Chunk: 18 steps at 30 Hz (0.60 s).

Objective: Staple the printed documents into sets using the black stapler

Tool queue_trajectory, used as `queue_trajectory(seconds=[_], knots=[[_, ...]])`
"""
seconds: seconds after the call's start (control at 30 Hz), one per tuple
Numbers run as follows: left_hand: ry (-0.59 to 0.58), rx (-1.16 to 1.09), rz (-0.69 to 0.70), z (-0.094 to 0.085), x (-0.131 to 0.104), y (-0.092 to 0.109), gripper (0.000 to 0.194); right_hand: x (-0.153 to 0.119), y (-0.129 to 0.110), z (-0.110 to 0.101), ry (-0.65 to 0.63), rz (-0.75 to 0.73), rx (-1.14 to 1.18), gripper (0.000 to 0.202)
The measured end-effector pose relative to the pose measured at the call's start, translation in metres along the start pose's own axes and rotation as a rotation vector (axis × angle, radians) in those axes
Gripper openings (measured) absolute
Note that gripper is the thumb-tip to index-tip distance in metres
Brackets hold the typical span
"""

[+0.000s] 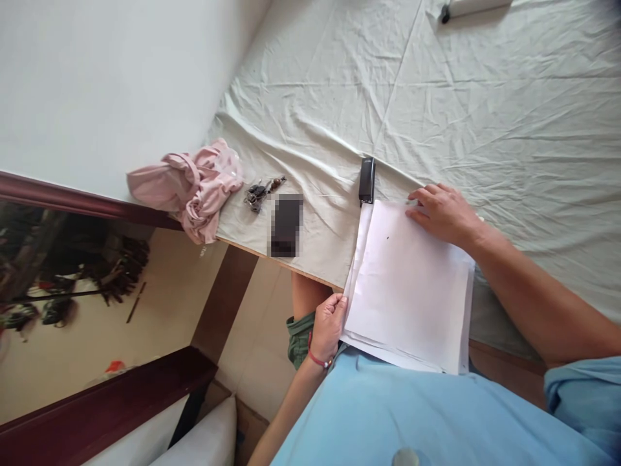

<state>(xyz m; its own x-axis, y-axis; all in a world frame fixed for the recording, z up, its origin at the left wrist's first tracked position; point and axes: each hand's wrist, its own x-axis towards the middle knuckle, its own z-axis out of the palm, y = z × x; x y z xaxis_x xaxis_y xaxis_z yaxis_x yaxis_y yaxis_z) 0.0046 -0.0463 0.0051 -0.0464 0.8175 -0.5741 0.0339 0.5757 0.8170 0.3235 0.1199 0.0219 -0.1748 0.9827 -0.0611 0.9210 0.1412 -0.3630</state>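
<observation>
A stack of white paper sheets point(407, 291) lies at the near edge of the cloth-covered table, its lower end reaching my blue shirt. My left hand point(330, 323) pinches the left edge of the stack near its lower corner. My right hand point(444, 210) rests on the top right part of the sheets, fingers apart and palm down. At the top left corner of the paper stands a black stapler-like object point(367, 180), touching or very close to the sheets. The sheets overlap unevenly along the left and bottom edges.
Left of the paper are a dark pixelated rectangular object point(286, 226), a bunch of keys point(259, 193) and a crumpled pink cloth point(206, 188). A white object with a black end point(475, 8) lies at the far right. A dark red frame point(160, 382) stands lower left.
</observation>
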Motion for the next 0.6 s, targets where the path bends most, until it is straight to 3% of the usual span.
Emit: queue_trajectory(seconds=[0.17, 0.4, 0.6], knots=[[0.023, -0.010, 0.007, 0.002, -0.003, 0.001, 0.053, 0.000, -0.003, -0.010, -0.132, 0.022, -0.018, 0.032], [0.034, -0.093, -0.027, 0.007, -0.006, -0.001, 0.054, -0.002, -0.013, -0.029, -0.256, 0.162, -0.002, 0.034], [0.028, -0.200, -0.071, 0.011, -0.009, 0.003, 0.055, -0.003, -0.014, -0.033, -0.326, 0.234, 0.061, 0.030]])
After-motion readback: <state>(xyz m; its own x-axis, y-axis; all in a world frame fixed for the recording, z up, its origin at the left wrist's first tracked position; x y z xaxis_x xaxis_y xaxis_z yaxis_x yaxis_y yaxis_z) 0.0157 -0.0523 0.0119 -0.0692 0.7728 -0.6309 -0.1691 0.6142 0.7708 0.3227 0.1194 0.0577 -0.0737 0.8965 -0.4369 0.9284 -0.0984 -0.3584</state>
